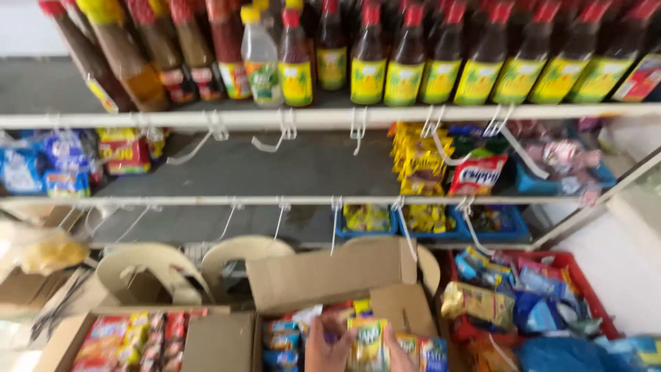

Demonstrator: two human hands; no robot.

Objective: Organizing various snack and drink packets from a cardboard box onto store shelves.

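My left hand (329, 348) and right hand (398, 355) grip a yellow-green sachet (367, 344) between them, long axis upright, above the open cardboard box (323, 275)'s near edge; blur hides individual fingers, apparently closed.

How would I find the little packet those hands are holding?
Look below the white shelves of bottles, down to the open cardboard box at the bottom middle. Two hands, left hand and right hand, hold a green and yellow packet above it. The packets around it are mostly blue or red.
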